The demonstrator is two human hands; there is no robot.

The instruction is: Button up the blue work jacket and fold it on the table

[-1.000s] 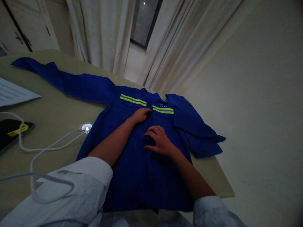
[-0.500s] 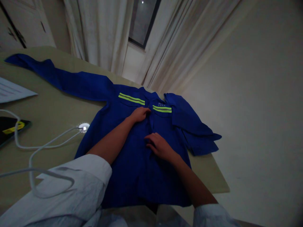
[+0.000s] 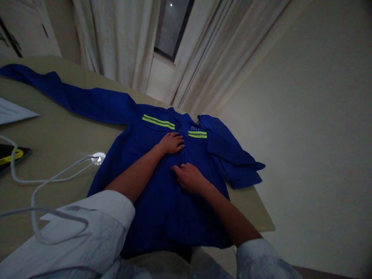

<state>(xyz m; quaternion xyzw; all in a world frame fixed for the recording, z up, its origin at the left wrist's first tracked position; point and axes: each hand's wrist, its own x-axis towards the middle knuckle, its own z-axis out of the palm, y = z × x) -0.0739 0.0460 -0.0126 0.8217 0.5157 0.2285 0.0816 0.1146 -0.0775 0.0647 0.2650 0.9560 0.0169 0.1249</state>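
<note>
Beige tabletop [image 3: 55, 139] is carrying a blue work shirt [image 3: 151, 221] with yellow stripes [image 3: 158, 121], its tiny chest logo [image 3: 194, 128] unreadable; left hand [image 3: 171, 143] and right hand [image 3: 188, 178] are resting on it, fingers [image 3: 178, 141] open, gripping nothing

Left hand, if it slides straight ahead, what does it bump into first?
The left hand would probably reach the green stripe on the other pocket of the blue shirt first, though depth is unclear.

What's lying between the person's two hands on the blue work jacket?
In the head view, only the blue work jacket lies between the left hand and the right hand: its front fabric, with nothing else on it.
</note>
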